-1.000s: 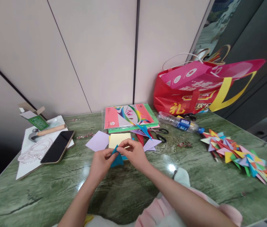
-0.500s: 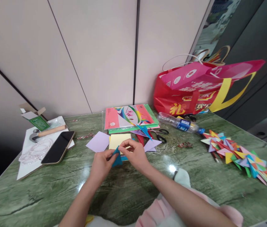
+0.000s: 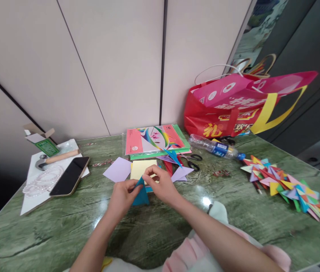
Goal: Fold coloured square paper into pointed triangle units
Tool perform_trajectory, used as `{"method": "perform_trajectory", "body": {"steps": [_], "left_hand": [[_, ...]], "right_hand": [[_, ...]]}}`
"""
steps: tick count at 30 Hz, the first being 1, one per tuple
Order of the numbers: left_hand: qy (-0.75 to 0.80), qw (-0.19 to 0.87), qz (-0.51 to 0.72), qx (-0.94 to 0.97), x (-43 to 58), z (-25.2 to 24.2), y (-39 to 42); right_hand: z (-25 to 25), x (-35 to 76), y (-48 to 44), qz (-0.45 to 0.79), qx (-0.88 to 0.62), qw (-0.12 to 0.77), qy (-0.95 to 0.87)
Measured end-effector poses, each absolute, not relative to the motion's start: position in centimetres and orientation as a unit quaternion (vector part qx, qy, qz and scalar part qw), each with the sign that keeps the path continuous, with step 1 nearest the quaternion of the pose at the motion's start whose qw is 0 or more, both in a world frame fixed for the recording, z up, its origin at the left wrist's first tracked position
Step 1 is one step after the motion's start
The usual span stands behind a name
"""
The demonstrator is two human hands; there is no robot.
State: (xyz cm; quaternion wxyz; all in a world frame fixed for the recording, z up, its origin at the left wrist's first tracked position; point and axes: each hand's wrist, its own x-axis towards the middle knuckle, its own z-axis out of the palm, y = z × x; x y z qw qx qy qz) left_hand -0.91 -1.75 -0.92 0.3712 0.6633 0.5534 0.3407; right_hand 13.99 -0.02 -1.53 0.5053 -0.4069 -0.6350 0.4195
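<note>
Between my two hands is a piece of blue origami paper [image 3: 141,196], partly folded, its lower part hanging over the table. My left hand [image 3: 122,194] pinches its left side between thumb and fingers. With thumb and forefinger, my right hand [image 3: 160,184] grips the paper's upper tip. Just behind the hands lies a stack of pale yellow paper squares [image 3: 142,169], with blue paper showing below it. To its left is a light purple sheet [image 3: 117,169]; folded purple paper [image 3: 182,173] lies to its right.
Scissors [image 3: 193,162] and a coloured paper pack [image 3: 156,139] lie behind. A plastic bottle [image 3: 216,147], a red bag [image 3: 219,109] and folded paper pieces [image 3: 285,185] stand or lie right. Leftward are a phone [image 3: 70,177], a hammer [image 3: 59,158] and a small box [image 3: 45,145].
The blue paper has turned a little between my fingers, and more of its lower part now shows, spread wider below. Both hands stay in nearly the same place.
</note>
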Motion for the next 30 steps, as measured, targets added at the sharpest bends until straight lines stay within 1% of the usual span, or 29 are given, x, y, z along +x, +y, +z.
{"method": "perform_trajectory", "body": {"steps": [4, 11, 15, 19, 24, 27, 30], "left_hand": [[0.553, 0.426, 0.340, 0.630, -0.7, -0.3, -1.9], [0.517, 0.584, 0.314, 0.541, -0.9, 0.7, -2.2], [0.508, 0.608, 0.320, 0.519, -0.9, 0.8, -2.2], [0.504, 0.613, 0.324, 0.514, -0.7, 0.7, -2.1], [0.507, 0.610, 0.325, 0.514, -0.8, 0.6, -2.2], [0.519, 0.598, 0.305, 0.529, -1.2, 0.8, -2.2], [0.533, 0.584, 0.265, 0.552, -1.6, 0.8, -2.0]], "right_hand": [[-1.6, 14.0, 0.1, 0.462, -0.385, 0.495, -0.626], [-1.6, 14.3, 0.7, 0.593, -0.358, 0.490, -0.529], [-1.6, 14.6, 0.7, 0.606, -0.343, 0.473, -0.539], [-1.9, 14.5, 0.8, 0.602, -0.348, 0.479, -0.536], [-1.9, 14.5, 0.8, 0.564, -0.352, 0.488, -0.565], [-1.7, 14.8, 0.7, 0.456, -0.344, 0.479, -0.666], [-1.7, 15.4, 0.7, 0.354, -0.310, 0.442, -0.763]]}}
